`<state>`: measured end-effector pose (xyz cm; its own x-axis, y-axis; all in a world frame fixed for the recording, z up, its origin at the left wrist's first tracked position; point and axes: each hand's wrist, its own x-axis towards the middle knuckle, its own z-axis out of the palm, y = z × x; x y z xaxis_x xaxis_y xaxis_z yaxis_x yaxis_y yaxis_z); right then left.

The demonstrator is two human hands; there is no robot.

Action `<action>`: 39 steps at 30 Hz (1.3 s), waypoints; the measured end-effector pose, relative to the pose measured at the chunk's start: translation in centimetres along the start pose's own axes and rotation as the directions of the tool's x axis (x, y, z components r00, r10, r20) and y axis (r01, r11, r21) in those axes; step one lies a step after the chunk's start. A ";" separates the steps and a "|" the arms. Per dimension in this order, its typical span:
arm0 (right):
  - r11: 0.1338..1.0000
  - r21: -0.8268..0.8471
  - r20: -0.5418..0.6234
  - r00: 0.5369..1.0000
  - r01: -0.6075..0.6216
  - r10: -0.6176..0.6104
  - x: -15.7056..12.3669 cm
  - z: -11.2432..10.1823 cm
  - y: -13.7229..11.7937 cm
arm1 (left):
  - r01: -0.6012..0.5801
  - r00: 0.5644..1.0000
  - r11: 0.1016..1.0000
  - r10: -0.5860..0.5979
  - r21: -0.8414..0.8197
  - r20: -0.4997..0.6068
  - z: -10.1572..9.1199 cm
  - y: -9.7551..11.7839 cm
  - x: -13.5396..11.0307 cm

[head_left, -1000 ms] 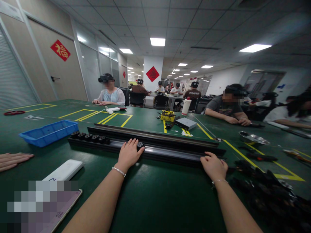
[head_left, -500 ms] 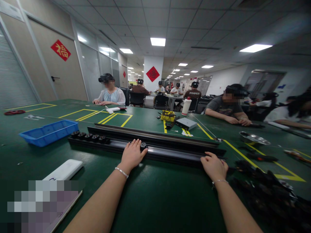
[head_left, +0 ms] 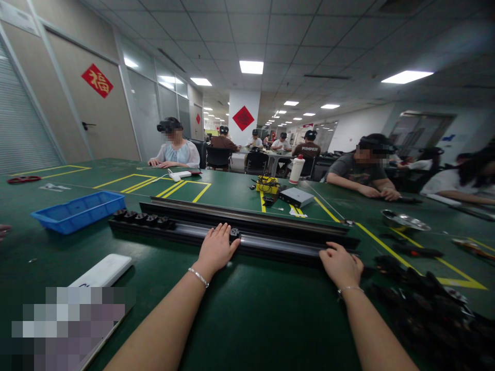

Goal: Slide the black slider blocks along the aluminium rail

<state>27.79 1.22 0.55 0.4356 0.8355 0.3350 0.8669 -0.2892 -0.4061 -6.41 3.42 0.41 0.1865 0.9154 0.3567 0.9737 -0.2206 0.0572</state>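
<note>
A long black rail [head_left: 278,245] with a shiny strip along its middle lies across the table before me. On it, my left hand [head_left: 218,251] rests with fingers stretched out flat. A small black block [head_left: 234,234] sits on the strip by my left thumb and index finger; part of it is hidden. My right hand [head_left: 341,265] is closed round the rail's right end, fingers curled over the edge. Several black blocks [head_left: 145,219] stand in a row on the rail's left end. A second black rail [head_left: 247,214] lies just behind, roughly parallel.
A blue tray [head_left: 77,211] stands at the left. Near me lies a white box-shaped device [head_left: 102,270]. A dark heap of parts [head_left: 429,304] and a metal bowl [head_left: 404,220] are at the right. Co-workers sit across the table; part of another person's hand [head_left: 3,230] shows at the left edge.
My left hand has slid a little to the right along the rail, and the small black block has shifted right with it. My right hand stays put. Another person's hand has appeared at the left edge.
</note>
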 end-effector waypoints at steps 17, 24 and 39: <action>1.000 0.024 -0.018 1.000 0.009 -0.009 0.0 0.1 0.1 | -0.071 0.997 0.997 0.071 0.001 -0.016 0.0 1.3 -0.3; 1.000 -0.002 -0.006 1.000 0.003 -0.003 -0.1 -0.1 -0.1 | -0.103 0.995 0.994 0.104 -0.025 0.011 -0.2 1.4 -0.4; 1.000 -0.006 -0.032 0.999 0.014 -0.014 0.0 0.3 0.1 | -0.199 0.979 0.979 0.201 -0.048 0.032 -0.5 1.9 -0.7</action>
<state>27.79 1.33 0.28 0.4310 0.8239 0.3679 0.8743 -0.2804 -0.3962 -4.79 2.18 0.75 0.3820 0.8628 0.3312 0.9097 -0.4142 0.0296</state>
